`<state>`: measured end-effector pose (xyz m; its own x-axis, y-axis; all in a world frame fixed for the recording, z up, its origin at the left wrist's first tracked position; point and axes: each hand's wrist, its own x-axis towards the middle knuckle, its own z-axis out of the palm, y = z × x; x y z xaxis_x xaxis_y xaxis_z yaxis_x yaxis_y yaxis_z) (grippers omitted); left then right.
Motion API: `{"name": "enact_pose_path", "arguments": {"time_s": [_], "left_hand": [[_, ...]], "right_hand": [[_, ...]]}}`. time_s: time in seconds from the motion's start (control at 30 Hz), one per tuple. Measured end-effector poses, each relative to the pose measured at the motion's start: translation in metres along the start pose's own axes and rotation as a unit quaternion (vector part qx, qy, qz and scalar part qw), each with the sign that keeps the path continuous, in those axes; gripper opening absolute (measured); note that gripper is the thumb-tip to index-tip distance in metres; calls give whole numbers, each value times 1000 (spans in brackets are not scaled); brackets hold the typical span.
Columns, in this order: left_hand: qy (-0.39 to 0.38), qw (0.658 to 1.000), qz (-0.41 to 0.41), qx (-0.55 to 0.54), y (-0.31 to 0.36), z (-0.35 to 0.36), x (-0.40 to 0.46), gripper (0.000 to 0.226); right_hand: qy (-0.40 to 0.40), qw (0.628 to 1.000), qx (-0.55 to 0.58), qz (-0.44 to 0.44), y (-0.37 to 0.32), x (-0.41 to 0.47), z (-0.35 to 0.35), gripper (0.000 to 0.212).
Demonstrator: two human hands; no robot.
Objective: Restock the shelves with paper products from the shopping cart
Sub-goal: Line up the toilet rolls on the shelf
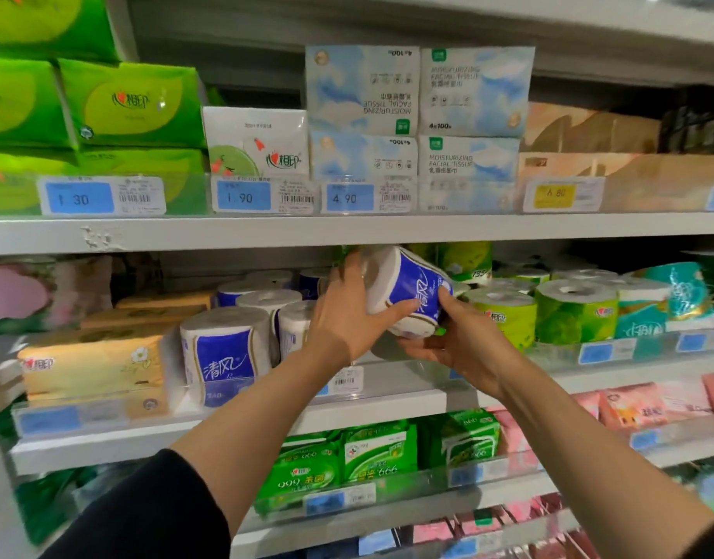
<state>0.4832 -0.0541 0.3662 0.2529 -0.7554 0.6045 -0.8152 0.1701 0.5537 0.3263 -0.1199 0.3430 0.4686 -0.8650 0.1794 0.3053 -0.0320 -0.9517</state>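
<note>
Both my hands hold one blue-and-white toilet paper roll, tilted, above the middle shelf. My left hand grips its left end and underside with the thumb across the wrapper. My right hand holds it from below and the right, thumb on the blue label. Matching blue-wrapped rolls stand upright on the shelf just left of the held roll, with more behind them. The shopping cart is out of view.
Green-wrapped rolls and teal packs stand to the right. Yellow tissue packs lie left. The upper shelf overhangs close above with tissue packs and price tags. Green and pink packs fill the lower shelves. A clear rail fronts each shelf.
</note>
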Motion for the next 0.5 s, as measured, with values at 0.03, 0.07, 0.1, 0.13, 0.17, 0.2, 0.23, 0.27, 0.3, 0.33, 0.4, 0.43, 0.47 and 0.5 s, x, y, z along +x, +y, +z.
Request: {"name": "enact_pose_path", "arguments": {"time_s": [0.03,0.07,0.1,0.13,0.17,0.2,0.23,0.27,0.3,0.33,0.4,0.43,0.47,0.5], "left_hand": [[-2,1000,1,4,-2,-3,2,99],[-11,1000,4,17,-5,-6,4,98],[-22,999,11,40,-8,-9,6,98],[-32,997,21,64,-10,-12,8,98],[-44,995,34,85,-11,-14,11,99],[-55,992,54,100,-11,-16,13,102],[-66,989,76,111,-11,-16,14,105],[-75,985,99,120,-11,-16,15,107],[-83,982,117,126,-12,-16,16,105],[-90,980,129,123,-14,-16,17,101],[-115,981,129,85,-20,-19,17,97],[-130,981,127,64,-24,-23,17,97],[-148,979,133,47,-26,-27,18,99],[-168,975,143,38,-28,-33,18,101]], "right_hand": [[12,999,-33,-1,1,0,-1,31],[24,997,-74,-17,0,0,-4,33],[32,991,-125,-48,-2,0,-6,47],[27,979,-183,-85,-7,0,-7,66],[9,963,-243,-119,-13,-2,-5,82],[-18,946,-290,-143,-21,-4,0,92],[-46,933,-321,-156,-29,-4,6,96],[-69,924,-339,-164,-35,-2,10,96],[-84,919,-349,-165,-41,-1,15,96],[-97,916,-355,-160,-46,-1,18,96],[-119,912,-369,-136,-51,0,23,94],[-124,910,-376,-125,-52,1,25,92],[-124,908,-382,-118,-52,1,26,88],[-117,907,-387,-117,-53,1,28,84]]}}
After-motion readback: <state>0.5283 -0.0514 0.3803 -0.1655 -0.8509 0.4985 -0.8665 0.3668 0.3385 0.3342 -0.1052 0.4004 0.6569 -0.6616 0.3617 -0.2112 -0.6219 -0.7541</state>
